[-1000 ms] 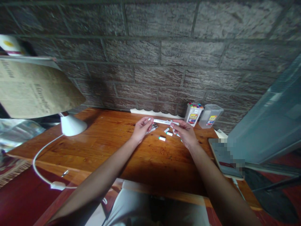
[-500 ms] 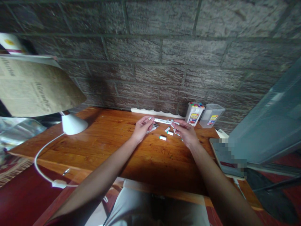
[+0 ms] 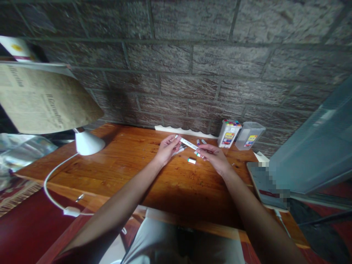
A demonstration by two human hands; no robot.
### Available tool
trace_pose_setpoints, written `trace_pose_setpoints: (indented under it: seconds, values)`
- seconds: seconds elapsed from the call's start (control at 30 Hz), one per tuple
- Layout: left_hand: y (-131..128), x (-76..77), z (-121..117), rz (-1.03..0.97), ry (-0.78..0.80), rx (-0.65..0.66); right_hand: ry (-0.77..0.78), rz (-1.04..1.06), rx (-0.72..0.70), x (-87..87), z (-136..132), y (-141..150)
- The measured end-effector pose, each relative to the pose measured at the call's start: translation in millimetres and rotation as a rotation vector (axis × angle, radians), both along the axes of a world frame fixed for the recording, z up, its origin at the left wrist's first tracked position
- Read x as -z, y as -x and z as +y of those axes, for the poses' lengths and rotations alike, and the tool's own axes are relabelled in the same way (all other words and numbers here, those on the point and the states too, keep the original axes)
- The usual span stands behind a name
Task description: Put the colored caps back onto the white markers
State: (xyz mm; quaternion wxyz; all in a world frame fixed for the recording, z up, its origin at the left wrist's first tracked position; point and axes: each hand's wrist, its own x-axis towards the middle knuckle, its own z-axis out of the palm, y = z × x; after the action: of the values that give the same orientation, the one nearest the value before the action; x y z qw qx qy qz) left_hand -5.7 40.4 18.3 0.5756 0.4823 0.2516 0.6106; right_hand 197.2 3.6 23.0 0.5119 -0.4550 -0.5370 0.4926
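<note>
A white marker (image 3: 189, 144) is stretched between my two hands above the wooden table, its right end tilted down toward me. My left hand (image 3: 167, 151) is closed on its left end, the fingers pinching near the tip. On the other end, my right hand (image 3: 214, 157) pinches with thumb and fingers. Just below the marker lies a short white cap with a green edge (image 3: 191, 161). Another green-edged piece (image 3: 200, 155) is partly covered by my right fingers. Behind the hands are a purple-and-white piece (image 3: 198, 142) and a pale one (image 3: 204, 141). Loose markers (image 3: 178, 150) lie beside my left hand.
Against the brick wall stand a clear box of coloured markers (image 3: 230, 134) and a second clear box (image 3: 250, 136). A wavy white strip (image 3: 185, 131) runs along the wall. At left is a lamp (image 3: 89, 142) with a cord; at right, a flat device (image 3: 268, 187) with a cable.
The marker has gone from nearly level to slanting, as my right hand moved slightly toward me and left. The small pieces behind it now show more. My view has shifted slightly.
</note>
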Motion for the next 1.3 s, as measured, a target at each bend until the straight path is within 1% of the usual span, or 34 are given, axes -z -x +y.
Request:
trace_pose_setpoints:
  seconds: [0.17,0.3,0.43,0.6,1.07,1.3]
  values:
    - [0.3,0.9,0.7,-0.034,0.018,0.019,-0.019,-0.002,-0.037,3.6,1.5,-1.4]
    - [0.0,0.5,0.1,-0.035,0.034,0.019,-0.051,-0.023,-0.13,5.6,0.0,0.8]
    - [0.5,0.8,0.2,-0.027,0.057,0.026,-0.033,-0.032,-0.186,5.7,-2.3,4.6]
    - [1.3,2.2,0.8,-0.031,0.04,0.046,-0.035,-0.042,-0.195,4.1,-3.7,5.8]
    - [1.4,1.8,1.2,-0.053,0.054,0.05,-0.032,-0.035,-0.196,2.9,-4.6,6.5]
    - [0.6,-0.2,-0.1,-0.049,0.056,0.049,-0.055,-0.06,-0.205,5.8,-3.4,6.2]
